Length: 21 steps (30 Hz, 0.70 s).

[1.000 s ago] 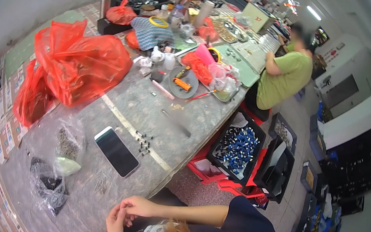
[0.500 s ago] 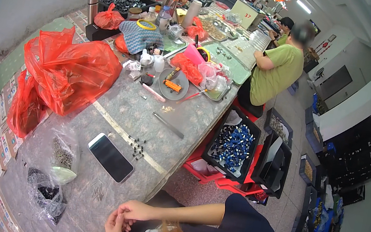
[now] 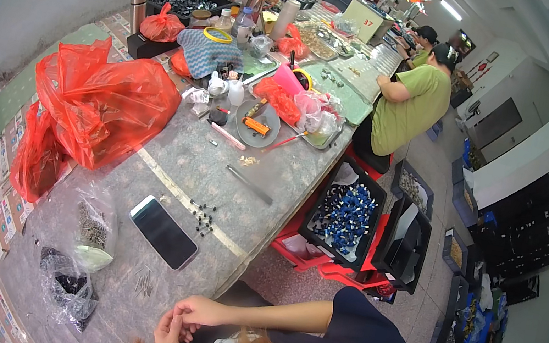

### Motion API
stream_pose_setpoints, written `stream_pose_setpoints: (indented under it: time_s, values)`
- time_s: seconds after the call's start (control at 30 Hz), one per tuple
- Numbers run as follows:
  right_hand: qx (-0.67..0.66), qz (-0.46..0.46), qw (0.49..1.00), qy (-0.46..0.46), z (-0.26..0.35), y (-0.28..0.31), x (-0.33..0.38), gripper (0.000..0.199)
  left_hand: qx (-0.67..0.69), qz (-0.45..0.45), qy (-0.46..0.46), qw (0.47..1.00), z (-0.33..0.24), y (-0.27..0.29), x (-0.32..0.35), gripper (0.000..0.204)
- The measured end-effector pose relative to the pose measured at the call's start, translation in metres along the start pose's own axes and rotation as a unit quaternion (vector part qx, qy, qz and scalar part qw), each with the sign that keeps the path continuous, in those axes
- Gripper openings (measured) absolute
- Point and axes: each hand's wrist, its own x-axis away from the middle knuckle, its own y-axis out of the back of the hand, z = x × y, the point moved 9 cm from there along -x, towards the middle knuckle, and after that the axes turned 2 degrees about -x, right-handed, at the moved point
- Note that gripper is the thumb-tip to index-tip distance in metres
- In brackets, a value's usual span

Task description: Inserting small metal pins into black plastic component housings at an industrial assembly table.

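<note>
- Lying loose on the counter (image 3: 207, 166): thin metal pins (image 3: 143, 282), near left hand (image 3: 169, 334) and right hand (image 3: 198, 311).
- Both curled, fingers touching; any grip hidden.
- Smartphone (image 3: 164, 232), black cylinders (image 3: 200, 216) beyond pins.
- Risk: careless hand sweep could scatter pins.

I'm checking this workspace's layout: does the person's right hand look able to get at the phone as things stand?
Probably yes: the right hand is close by, against the left hand, and the phone lies uncovered, with nothing standing between. The thin metal pieces lie off to the left.
</note>
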Motion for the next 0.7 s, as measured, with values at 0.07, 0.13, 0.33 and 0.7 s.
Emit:
stream_pose_setpoints:
  time_s: [0.07, 0.13, 0.33, 0.7]
  values:
    - [-0.003, -0.002, 1.000, -0.006, -0.002, 0.000, 0.001, 0.013, 0.003, 0.007, -0.011, 1.000, -0.004, -0.003, 0.002, 0.027]
    - [-0.003, -0.003, 1.000, -0.006, -0.003, 0.001, -0.001, 0.013, 0.001, 0.011, -0.016, 1.000, -0.008, -0.005, 0.001, 0.028]
    - [-0.006, -0.001, 1.000, 0.001, -0.003, -0.002, 0.000, 0.014, -0.009, 0.003, -0.023, 1.000, -0.012, -0.006, 0.006, 0.029]
    - [-0.018, -0.007, 1.000, 0.001, -0.004, -0.001, 0.001, 0.013, 0.005, 0.013, -0.030, 0.999, -0.010, -0.007, 0.003, 0.028]
